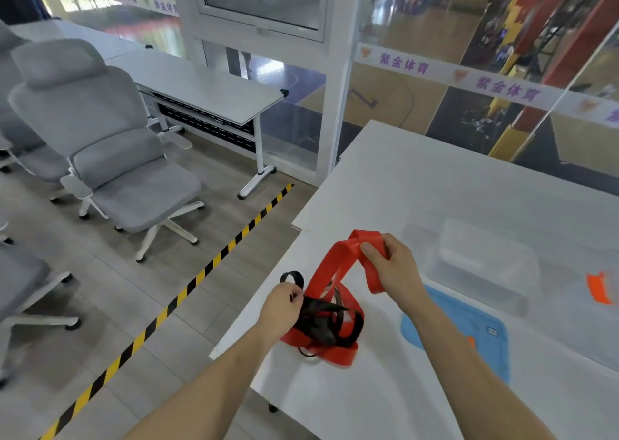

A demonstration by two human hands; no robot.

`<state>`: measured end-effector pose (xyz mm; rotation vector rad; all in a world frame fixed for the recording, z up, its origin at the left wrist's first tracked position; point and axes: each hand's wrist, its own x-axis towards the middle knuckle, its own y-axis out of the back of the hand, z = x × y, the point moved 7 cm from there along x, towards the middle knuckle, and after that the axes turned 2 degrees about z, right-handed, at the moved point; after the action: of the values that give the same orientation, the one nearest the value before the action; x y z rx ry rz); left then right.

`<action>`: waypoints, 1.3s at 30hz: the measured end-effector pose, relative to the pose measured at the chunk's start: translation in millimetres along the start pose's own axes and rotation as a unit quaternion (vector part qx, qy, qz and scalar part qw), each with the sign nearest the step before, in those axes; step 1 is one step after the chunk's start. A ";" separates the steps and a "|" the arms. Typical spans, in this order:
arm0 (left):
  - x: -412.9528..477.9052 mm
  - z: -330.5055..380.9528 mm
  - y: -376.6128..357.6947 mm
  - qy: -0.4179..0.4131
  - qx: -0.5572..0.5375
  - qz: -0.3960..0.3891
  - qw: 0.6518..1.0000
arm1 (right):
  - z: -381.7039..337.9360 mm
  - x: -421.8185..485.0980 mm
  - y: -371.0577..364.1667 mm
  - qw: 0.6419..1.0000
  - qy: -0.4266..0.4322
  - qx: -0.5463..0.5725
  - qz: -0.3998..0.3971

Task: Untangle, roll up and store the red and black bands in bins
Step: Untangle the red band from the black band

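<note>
A wide red band (330,268) and a narrow black band (321,322) lie knotted together on the white table (418,188) near its left edge. My right hand (392,262) grips a folded loop of the red band and holds it lifted above the tangle. My left hand (283,309) pinches the black band at the tangle's left side, and a small black loop sticks up just above it. Two clear plastic bins (485,262) stand to the right of my right hand.
A blue mat (482,339) lies under my right forearm. An orange strip (601,289) rests at the far right. Left of the table the floor carries yellow-black tape (187,292), grey office chairs (110,151) and another white desk (207,88). Glass walls stand behind.
</note>
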<state>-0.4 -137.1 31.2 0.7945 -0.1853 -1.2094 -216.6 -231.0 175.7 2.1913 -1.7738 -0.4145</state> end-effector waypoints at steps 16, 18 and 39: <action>22.3 89.8 7.6 -0.053 -0.128 -0.018 0.990 | 9.4 -11.9 23.7 0.997 -0.030 0.068 0.014; 25.0 93.0 19.9 -0.069 -0.093 0.000 0.993 | 15.9 -13.1 24.2 0.995 -0.036 0.092 0.017; 5.6 106.0 31.7 -0.101 -0.112 0.019 0.988 | 12.8 -1.7 31.1 0.993 0.018 0.112 0.025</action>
<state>-30.0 -185.6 126.3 0.4709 -0.2246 -1.2495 -249.9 -236.1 176.5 2.2781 -1.9349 -0.1694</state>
